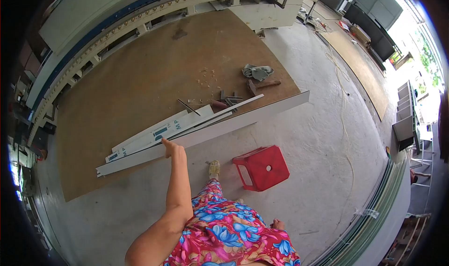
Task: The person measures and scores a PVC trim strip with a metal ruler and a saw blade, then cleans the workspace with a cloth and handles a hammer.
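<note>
My left hand (173,147) reaches forward to the near edge of a long white strip (280,107), its fingers over the edge and closed on it. The strip lies slantwise along the near side of a large brown board (140,79). Beyond it rest shorter white pieces with blue printing (161,131). Past their right end are a hammer (264,85), a crumpled grey-green cloth (257,72) and several small dark metal pieces (230,99). Low beside my body hangs my right hand (277,224), fingers curled, with nothing visible in them.
A red plastic stool (269,167) stands on the concrete floor, right of my foot. A long machine bed (135,20) runs behind the board. Stacked sheets (374,214) lean at the lower right. A pale cable (343,121) trails over the floor. Wood shavings (206,79) dot the board.
</note>
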